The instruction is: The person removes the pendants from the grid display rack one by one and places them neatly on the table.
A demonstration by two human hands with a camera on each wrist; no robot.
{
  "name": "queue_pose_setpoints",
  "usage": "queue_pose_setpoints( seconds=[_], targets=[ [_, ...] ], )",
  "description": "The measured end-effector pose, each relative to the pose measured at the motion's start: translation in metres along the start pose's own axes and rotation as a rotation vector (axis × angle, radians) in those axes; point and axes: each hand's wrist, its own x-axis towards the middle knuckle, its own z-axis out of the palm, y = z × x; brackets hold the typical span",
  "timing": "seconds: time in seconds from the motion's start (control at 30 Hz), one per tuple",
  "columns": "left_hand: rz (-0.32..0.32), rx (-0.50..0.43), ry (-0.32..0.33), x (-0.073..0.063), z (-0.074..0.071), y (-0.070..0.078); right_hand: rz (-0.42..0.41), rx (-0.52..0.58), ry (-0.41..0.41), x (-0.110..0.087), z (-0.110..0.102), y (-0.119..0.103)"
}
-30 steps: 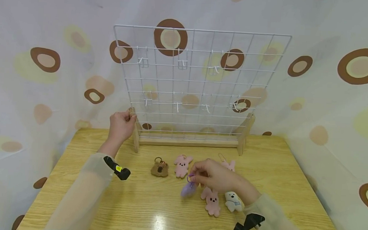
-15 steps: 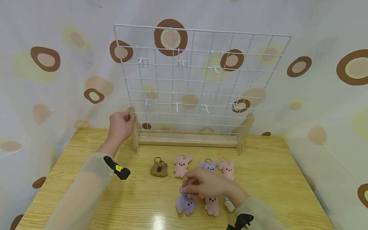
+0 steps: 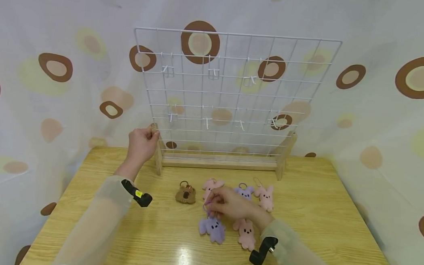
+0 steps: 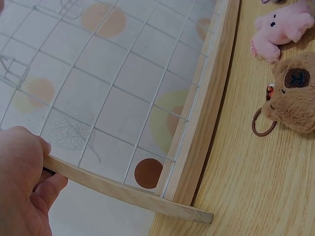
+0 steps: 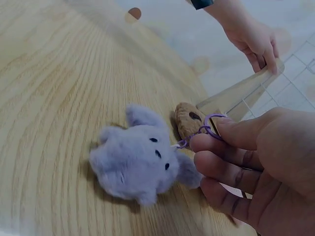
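Note:
My right hand (image 3: 229, 204) pinches the purple ring of a plush keychain between thumb and fingers. The lilac plush animal (image 5: 135, 160) dangles from that ring on a short chain, close over the table, its face with dark eyes showing in the right wrist view. My left hand (image 3: 142, 144) grips the top of the wooden stand's left upright (image 4: 128, 189), thumb on one side and fingers on the other. Rising from this stand is a white wire grid (image 3: 229, 94) with several small white hooks, all without keychains.
On the table (image 3: 136, 233) lie a brown bear keychain (image 3: 185, 194), pink plush keychains (image 3: 265, 198) (image 3: 246, 234) and another lilac one (image 3: 244, 192). One more pink plush (image 3: 210, 186) lies partly behind my right hand. A patterned curtain (image 3: 71, 111) hangs behind the grid.
My right hand has moved left, carrying the lilac plush keychain away from the other keychains on the right. The left hand keeps its grip on the stand.

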Motion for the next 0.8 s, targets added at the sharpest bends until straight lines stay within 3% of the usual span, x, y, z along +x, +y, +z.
queue_pose_setpoints(
  seconds=[0.33,0.6,0.8],
  targets=[
    [-0.022,-0.025,-0.002,-0.001,-0.001,0.002,0.016,-0.031,0.044,-0.008,-0.012,0.006],
    [0.003,-0.02,-0.005,0.0,-0.004,0.003,0.011,-0.116,0.065,-0.007,-0.014,0.009],
    [-0.01,-0.007,-0.039,0.001,-0.004,0.002,-0.004,-0.126,0.069,-0.009,-0.017,0.014]
  ],
)
